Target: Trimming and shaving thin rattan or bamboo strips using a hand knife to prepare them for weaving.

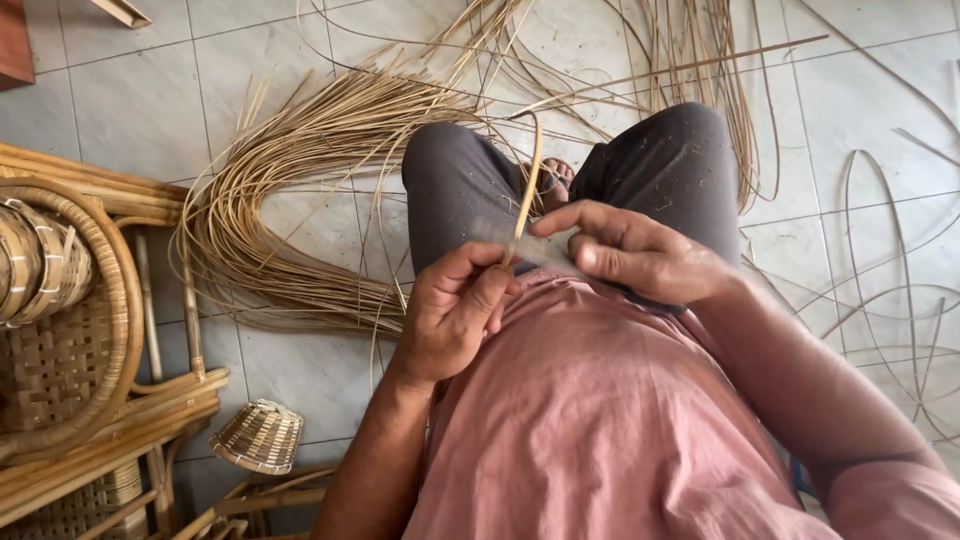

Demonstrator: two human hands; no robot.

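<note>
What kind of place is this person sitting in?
Probably a cane or rattan weaving workshop. A bundle of cane strips lies on the tiled floor, woven cane furniture stands beside it, and both hands hold a cane strip.

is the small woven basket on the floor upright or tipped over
Tipped over: the small woven basket lies dome-side up on the tiled floor, its opening hidden.

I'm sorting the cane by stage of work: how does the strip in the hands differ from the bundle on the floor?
The cane strip is a single piece; the bundle of cane strands is many.
The strip is pinched by the left hand and the right hand above the lap; the bundle lies untouched on the tiled floor.
The strip stands nearly upright with a bent top; the bundle sweeps in a broad curve.
Both are pale tan.
</note>
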